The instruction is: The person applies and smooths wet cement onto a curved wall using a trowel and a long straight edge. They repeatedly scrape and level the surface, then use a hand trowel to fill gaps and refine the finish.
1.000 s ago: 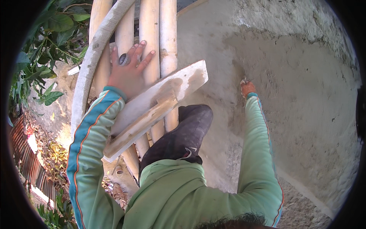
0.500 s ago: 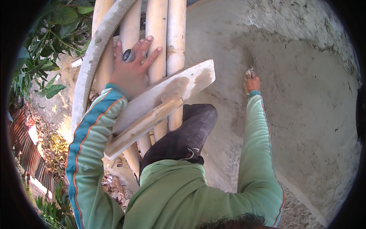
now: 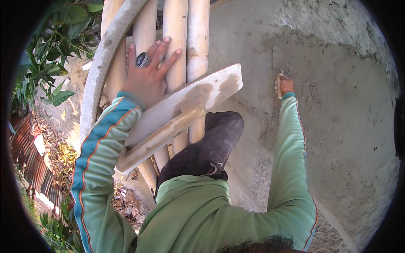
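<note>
My left hand (image 3: 147,78), wearing a large dark-stoned ring, lies with spread fingers on the bamboo poles (image 3: 175,46). Just below it, a long whitish plastering float (image 3: 215,90) rests across the poles, its wooden handle side up and wet grey patches on its face. Out to the right, my right hand (image 3: 286,84) is closed around the handle of a trowel (image 3: 276,58). The trowel's thin blade points away from me and lies against the grey plastered wall (image 3: 333,109), hard to tell from the plaster.
A curved pale pole (image 3: 99,67) runs along the left of the bamboo. Leafy branches (image 3: 59,38), rusty corrugated sheeting (image 3: 36,143) and dry leaves (image 3: 63,160) lie lower down on the left. A rougher, paler band (image 3: 337,21) of wall borders the plaster at upper right.
My right hand has shifted slightly right with the trowel, turning so that the handle and blade show more. My left hand stays on the bamboo, and the float has not moved on the poles.
</note>
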`<move>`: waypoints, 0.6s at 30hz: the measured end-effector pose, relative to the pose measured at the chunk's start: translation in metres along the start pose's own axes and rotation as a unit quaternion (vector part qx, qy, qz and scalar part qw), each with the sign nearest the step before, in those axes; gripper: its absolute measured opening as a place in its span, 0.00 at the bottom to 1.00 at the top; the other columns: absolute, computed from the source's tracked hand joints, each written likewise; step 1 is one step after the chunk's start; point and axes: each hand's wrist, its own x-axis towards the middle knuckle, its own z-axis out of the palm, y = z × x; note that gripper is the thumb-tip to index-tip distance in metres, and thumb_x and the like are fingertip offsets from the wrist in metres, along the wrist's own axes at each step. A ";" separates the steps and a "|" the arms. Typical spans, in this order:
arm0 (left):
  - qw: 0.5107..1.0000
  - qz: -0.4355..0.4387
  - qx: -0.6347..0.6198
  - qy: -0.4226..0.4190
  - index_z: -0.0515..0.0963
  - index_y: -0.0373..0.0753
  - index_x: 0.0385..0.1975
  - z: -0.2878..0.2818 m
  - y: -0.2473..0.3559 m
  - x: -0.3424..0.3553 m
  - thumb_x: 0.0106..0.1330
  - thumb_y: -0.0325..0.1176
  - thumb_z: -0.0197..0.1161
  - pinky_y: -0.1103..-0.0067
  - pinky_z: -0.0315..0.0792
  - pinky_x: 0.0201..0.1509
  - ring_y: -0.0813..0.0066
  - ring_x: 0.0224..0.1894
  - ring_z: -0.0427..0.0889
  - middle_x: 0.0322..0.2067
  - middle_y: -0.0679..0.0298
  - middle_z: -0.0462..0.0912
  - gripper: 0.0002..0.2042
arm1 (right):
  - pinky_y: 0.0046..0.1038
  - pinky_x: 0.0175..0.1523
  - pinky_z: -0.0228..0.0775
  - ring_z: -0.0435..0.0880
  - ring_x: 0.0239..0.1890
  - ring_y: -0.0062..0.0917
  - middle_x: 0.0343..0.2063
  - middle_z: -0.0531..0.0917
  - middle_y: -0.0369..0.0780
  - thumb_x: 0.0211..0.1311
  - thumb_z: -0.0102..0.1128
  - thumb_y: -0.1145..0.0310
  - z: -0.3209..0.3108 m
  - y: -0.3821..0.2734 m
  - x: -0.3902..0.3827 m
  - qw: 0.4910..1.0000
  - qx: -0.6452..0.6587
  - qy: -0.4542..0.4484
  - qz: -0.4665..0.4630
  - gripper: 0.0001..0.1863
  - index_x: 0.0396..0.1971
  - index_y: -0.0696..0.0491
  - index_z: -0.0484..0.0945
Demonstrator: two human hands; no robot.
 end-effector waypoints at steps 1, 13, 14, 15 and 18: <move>1.000 0.002 0.000 -0.002 0.56 0.60 0.76 0.000 0.001 0.000 0.54 0.32 0.64 0.32 0.43 0.72 0.62 0.77 0.55 0.77 0.61 0.49 0.45 | 0.37 0.25 0.73 0.82 0.22 0.33 0.29 0.86 0.41 0.71 0.56 0.55 0.001 0.012 0.003 0.998 -0.003 -0.006 0.064 0.19 0.52 0.52 0.81; 0.999 -0.015 0.026 -0.018 0.58 0.57 0.75 -0.002 0.009 0.003 0.50 0.30 0.64 0.33 0.42 0.73 0.58 0.78 0.53 0.77 0.58 0.50 0.46 | 0.43 0.56 0.75 0.83 0.51 0.53 0.46 0.83 0.59 0.63 0.64 0.46 -0.062 0.282 -0.156 0.974 -0.213 0.011 0.076 0.32 0.52 0.62 0.78; 0.999 -0.014 0.025 -0.022 0.57 0.57 0.76 -0.002 0.010 0.003 0.49 0.30 0.64 0.34 0.42 0.73 0.57 0.78 0.52 0.77 0.57 0.49 0.47 | 0.42 0.55 0.74 0.83 0.49 0.50 0.44 0.84 0.57 0.62 0.65 0.49 -0.074 0.282 -0.202 0.979 -0.191 0.039 0.057 0.31 0.51 0.62 0.77; 0.999 -0.010 0.029 -0.029 0.57 0.57 0.76 -0.007 0.010 0.003 0.49 0.29 0.65 0.34 0.42 0.73 0.57 0.78 0.52 0.77 0.57 0.49 0.47 | 0.42 0.54 0.74 0.84 0.46 0.48 0.43 0.84 0.56 0.61 0.67 0.52 -0.081 0.293 -0.247 0.983 -0.166 0.065 0.041 0.29 0.50 0.63 0.77; 0.998 0.007 0.054 -0.029 0.55 0.56 0.77 -0.005 0.009 0.003 0.49 0.30 0.66 0.35 0.43 0.73 0.56 0.78 0.51 0.78 0.58 0.48 0.49 | 0.35 0.51 0.73 0.82 0.40 0.38 0.37 0.83 0.50 0.59 0.65 0.62 -0.106 0.375 -0.379 0.989 -0.030 0.147 0.019 0.19 0.44 0.61 0.78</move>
